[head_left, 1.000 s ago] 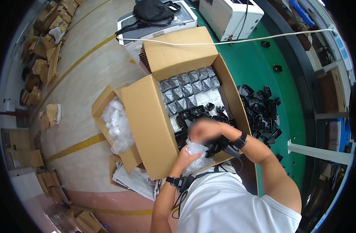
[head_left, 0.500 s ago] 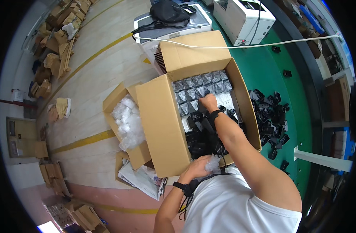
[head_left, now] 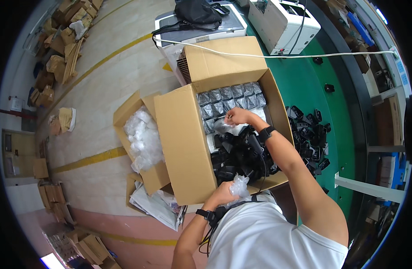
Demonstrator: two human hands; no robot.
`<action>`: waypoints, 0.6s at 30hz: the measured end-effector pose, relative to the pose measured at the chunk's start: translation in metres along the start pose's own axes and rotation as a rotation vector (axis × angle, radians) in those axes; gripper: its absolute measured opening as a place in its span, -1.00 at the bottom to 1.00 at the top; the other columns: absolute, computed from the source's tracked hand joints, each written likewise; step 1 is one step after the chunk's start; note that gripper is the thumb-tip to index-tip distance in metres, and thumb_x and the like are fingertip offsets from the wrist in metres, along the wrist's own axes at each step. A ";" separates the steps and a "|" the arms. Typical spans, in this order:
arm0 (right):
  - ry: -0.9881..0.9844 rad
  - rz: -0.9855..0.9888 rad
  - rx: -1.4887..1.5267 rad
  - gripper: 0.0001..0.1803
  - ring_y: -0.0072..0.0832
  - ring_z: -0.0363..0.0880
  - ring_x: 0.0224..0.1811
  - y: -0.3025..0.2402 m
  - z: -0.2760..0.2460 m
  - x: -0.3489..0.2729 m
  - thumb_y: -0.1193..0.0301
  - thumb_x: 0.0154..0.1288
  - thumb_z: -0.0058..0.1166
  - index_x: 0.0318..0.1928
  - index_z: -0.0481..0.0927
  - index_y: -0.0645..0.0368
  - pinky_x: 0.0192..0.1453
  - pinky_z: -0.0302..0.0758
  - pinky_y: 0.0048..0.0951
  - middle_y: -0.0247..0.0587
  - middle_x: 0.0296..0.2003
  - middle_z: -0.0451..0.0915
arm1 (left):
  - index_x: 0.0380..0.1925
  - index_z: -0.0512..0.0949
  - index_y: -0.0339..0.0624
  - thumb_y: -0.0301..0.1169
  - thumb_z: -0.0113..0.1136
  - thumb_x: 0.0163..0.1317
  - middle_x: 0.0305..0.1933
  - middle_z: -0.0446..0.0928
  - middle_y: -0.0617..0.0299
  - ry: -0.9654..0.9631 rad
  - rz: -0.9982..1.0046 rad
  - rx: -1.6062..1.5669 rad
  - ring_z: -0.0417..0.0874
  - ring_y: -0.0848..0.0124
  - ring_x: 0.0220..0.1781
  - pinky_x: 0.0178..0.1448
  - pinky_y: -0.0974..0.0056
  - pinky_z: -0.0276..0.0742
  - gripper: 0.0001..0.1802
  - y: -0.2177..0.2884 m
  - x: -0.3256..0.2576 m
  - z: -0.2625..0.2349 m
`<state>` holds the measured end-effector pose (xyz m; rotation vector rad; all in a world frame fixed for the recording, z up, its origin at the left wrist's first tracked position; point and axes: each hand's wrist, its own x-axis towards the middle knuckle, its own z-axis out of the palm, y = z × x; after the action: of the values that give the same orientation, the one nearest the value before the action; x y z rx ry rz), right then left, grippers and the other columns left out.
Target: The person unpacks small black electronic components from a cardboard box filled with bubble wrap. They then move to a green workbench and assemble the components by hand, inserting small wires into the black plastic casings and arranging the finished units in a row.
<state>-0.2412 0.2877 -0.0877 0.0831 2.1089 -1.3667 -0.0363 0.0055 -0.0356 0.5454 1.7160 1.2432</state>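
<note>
Inside the carton's (head_left: 183, 148) walls, right hand (head_left: 237, 116) pinches a bagged part (head_left: 223, 126).

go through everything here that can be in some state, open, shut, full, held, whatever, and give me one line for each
Large cardboard box: flaps open, partly filled with black devices and bagged packs.
Small cardboard box: open, full of clear plastic bags.
Left hand: closed on a crumpled clear bag.
Right hand: fingers pinching a bagged pack inside the large box.
Black devices on the green table: loose, heaped.
White machine: lid shut.
</note>
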 end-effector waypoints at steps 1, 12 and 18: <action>0.084 0.084 -0.039 -0.71 -0.16 0.73 -0.27 0.000 0.007 0.012 0.23 0.16 0.20 -0.25 0.72 0.20 -0.15 0.62 -0.21 0.00 -0.36 0.72 | -0.28 0.61 -0.28 -0.38 0.44 -0.15 -0.38 0.66 0.08 -0.013 0.003 -0.034 0.66 0.28 -0.37 -0.15 0.22 0.56 -0.62 0.003 0.001 -0.002; 0.380 0.183 -0.665 -0.65 -0.05 0.70 -0.07 -0.012 0.096 0.066 0.23 0.21 0.15 -0.17 0.70 0.26 0.02 0.63 -0.14 0.10 -0.15 0.70 | -0.22 0.62 -0.29 -0.37 0.42 -0.13 -0.27 0.69 -0.03 -0.040 -0.004 0.010 0.73 0.07 -0.17 -0.03 0.16 0.59 -0.59 0.014 0.005 -0.003; 0.359 0.258 -0.545 -0.71 0.01 0.68 -0.05 0.021 0.068 0.040 0.33 0.21 0.09 -0.16 0.72 0.22 0.06 0.61 -0.10 0.18 -0.11 0.67 | -0.22 0.62 -0.28 -0.38 0.44 -0.12 -0.29 0.69 0.00 -0.029 0.042 0.009 0.72 0.13 -0.22 -0.04 0.17 0.59 -0.59 0.007 0.007 -0.004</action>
<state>-0.2341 0.2288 -0.1443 0.3837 2.5881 -0.6301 -0.0445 0.0113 -0.0317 0.6055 1.6941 1.2518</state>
